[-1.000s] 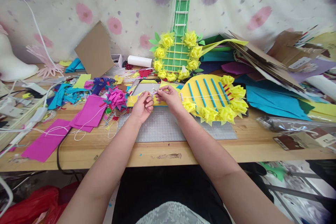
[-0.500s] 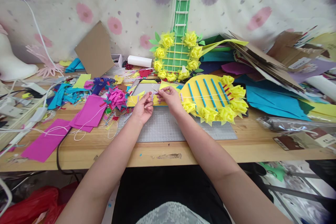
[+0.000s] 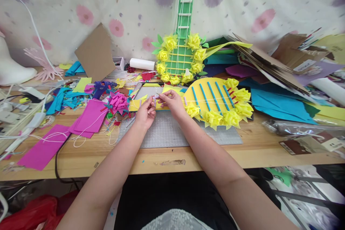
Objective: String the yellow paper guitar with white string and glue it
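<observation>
Both hands, left hand (image 3: 146,112) and right hand (image 3: 171,102), have fingers pinched shut on white string (image 3: 208,100) above the grey cutting mat (image 3: 172,133); bare worktop (image 3: 258,147) edge lies nearer, clutter crowding both sides.

No text, label, brand or number could be read, white label (image 3: 304,65) on the cardboard pile (image 3: 272,66) too blurred to make out, printed packet (image 3: 306,145) at the desk's right edge equally illegible
</observation>
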Demonstrator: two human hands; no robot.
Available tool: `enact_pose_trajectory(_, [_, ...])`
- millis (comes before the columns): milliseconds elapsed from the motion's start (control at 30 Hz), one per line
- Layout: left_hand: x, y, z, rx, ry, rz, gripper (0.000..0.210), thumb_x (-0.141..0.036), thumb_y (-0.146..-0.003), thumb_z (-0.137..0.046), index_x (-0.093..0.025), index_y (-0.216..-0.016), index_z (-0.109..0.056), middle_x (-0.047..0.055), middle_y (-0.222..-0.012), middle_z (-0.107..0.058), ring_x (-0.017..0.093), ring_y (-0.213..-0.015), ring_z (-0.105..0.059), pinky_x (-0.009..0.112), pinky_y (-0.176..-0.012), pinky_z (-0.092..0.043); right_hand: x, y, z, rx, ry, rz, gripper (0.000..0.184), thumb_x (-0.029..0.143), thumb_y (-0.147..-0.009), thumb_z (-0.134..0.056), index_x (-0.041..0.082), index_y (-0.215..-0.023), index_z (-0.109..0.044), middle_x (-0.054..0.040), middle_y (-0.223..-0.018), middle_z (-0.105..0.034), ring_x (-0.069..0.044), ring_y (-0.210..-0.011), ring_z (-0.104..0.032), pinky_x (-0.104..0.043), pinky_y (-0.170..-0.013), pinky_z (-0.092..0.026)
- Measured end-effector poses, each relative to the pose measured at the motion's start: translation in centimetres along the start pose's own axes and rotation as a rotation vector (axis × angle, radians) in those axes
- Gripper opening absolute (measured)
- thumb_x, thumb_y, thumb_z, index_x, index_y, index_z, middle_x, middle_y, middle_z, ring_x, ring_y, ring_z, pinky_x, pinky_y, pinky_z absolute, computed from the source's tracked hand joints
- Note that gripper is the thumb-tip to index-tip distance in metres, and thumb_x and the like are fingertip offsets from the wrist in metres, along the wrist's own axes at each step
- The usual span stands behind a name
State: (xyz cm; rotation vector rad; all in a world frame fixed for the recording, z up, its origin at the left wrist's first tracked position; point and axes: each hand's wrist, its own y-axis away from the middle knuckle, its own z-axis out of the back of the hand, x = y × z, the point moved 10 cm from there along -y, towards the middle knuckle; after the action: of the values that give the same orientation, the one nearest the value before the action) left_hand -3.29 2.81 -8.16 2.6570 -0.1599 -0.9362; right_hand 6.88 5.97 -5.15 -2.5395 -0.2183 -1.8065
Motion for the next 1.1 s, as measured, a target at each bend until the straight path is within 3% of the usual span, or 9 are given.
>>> enact_pose_trajectory(367, [1.4, 1.0, -1.0, 0.050, 0.158, 0.223, 0.020, -0.022, -0.089, -0.048, -0.014, -0.073, -0.058, -0.005, -0.053, -0.055, -0.003, -0.032, -0.030, 0.005, -0.034, -0.032, -0.4, 0.1, -0.7, 0.134, 0.010, -0.086, 0.037, 0.040, -0.061, -0.075, 0.019, -0.067, -0.045, 0.0003, -0.065, -0.067, -0.006, -0.051, -0.058, -0.015, -0.043, -0.041])
enact_pose_trajectory(533, [1.7, 1.3, -1.2, 0.075, 0.176, 0.250, 0.026, -0.021, -0.092, -0.041, -0.013, -0.076, -0.060, -0.003, -0.058, -0.059, -0.004, -0.033, -0.032, 0.004, -0.035, -0.034, -0.4, 0.2, -1.5, 0.261, 0.014, -0.087, 0.039, 0.043, -0.058, -0.076, 0.018, -0.062, -0.046, 0.0028, -0.055, -0.061, -0.005, -0.045, -0.050, -0.015, -0.039, -0.035])
enact_pose_trajectory(700, [1.5, 1.2, -1.3, 0.102, 0.125, 0.230, 0.017, -0.016, -0.088, -0.047, -0.015, -0.081, -0.063, -0.002, -0.063, -0.062, -0.003, -0.036, -0.037, 0.006, -0.039, -0.039, -0.3, 0.3, -1.3, 0.239, 0.132, -0.074, 0.036, 0.044, -0.062, -0.071, 0.018, -0.064, -0.046, 0.0025, -0.055, -0.058, -0.005, -0.046, -0.048, -0.016, -0.039, -0.035])
enact_pose_trajectory(833, [1.4, 1.0, -0.8, 0.049, 0.150, 0.234, 0.022, -0.016, -0.090, -0.043, -0.013, -0.079, -0.061, -0.001, -0.062, -0.062, -0.001, -0.041, -0.046, 0.005, -0.038, -0.039, 2.0, 0.3, -0.7, 0.135, 0.320, 0.159, 0.030, 0.037, -0.065, -0.069, 0.019, -0.085, -0.055, -0.0032, -0.086, -0.065, -0.011, -0.069, -0.057, -0.020, -0.049, -0.046])
enact_pose_trajectory(933, [1.4, 0.9, -0.8, 0.039, 0.154, 0.227, 0.022, -0.016, -0.091, -0.041, -0.012, -0.081, -0.060, -0.001, -0.062, -0.062, -0.001, -0.040, -0.047, 0.005, -0.036, -0.039, 3.9, 0.9, -1.4, 0.155, 0.412, 0.384, 0.030, 0.035, -0.068, -0.066, 0.022, -0.094, -0.061, -0.0054, -0.111, -0.059, -0.016, -0.094, -0.056, -0.025, -0.065, -0.051])
enact_pose_trajectory(1033, [1.4, 0.7, -0.8, 0.033, 0.117, 0.199, 0.021, -0.014, -0.090, -0.041, -0.012, -0.081, -0.060, -0.001, -0.062, -0.062, 0.000, -0.041, -0.048, 0.006, -0.036, -0.039, 4.6, 1.1, -1.4, 0.133, 0.444, 0.508, 0.016, 0.035, -0.072, -0.063, 0.020, -0.078, -0.064, -0.0049, -0.095, -0.063, -0.016, -0.092, -0.057, -0.029, -0.075, -0.049])
enact_pose_trajectory(1100, [1.2, 0.7, -0.7, 0.022, 0.054, 0.168, 0.019, -0.014, -0.089, -0.043, -0.011, -0.081, -0.060, -0.001, -0.062, -0.062, 0.000, -0.042, -0.049, 0.005, -0.036, -0.039, 4.7, 0.8, -0.7, 0.064, 0.437, 0.535, 0.016, 0.035, -0.074, -0.061, 0.019, -0.070, -0.062, -0.0031, -0.082, -0.063, -0.015, -0.083, -0.057, -0.029, -0.076, -0.048])
